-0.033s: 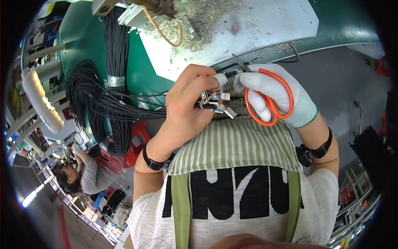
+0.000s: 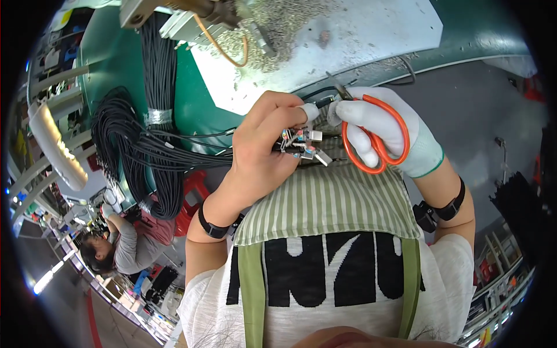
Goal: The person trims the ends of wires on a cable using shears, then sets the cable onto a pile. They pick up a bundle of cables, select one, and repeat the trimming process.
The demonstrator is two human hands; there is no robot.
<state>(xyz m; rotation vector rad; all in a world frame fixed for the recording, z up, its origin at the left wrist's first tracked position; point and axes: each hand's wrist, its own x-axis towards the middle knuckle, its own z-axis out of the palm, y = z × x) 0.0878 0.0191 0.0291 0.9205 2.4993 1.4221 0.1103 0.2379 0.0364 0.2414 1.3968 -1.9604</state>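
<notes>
My left hand, bare except for a white cover on one fingertip, is closed round several black cables. From its palm side stick out metal plug connectors with small coloured wires showing. My right hand wears a white glove with a green cuff. It grips scissors with red-orange loop handles, their short metal blades pointing up and away from me. Between the two hands a black cable end lies close to the blades and the gloved fingertips. Whether the blades touch it I cannot tell.
A green table carries a white board strewn with small metal bits and a machine head. Thick black cable bundles hang over the left edge. A red stool stands below; another person sits at far left.
The whole view has shifted very slightly, with the table and board a little to the left. Both hands keep their holds.
</notes>
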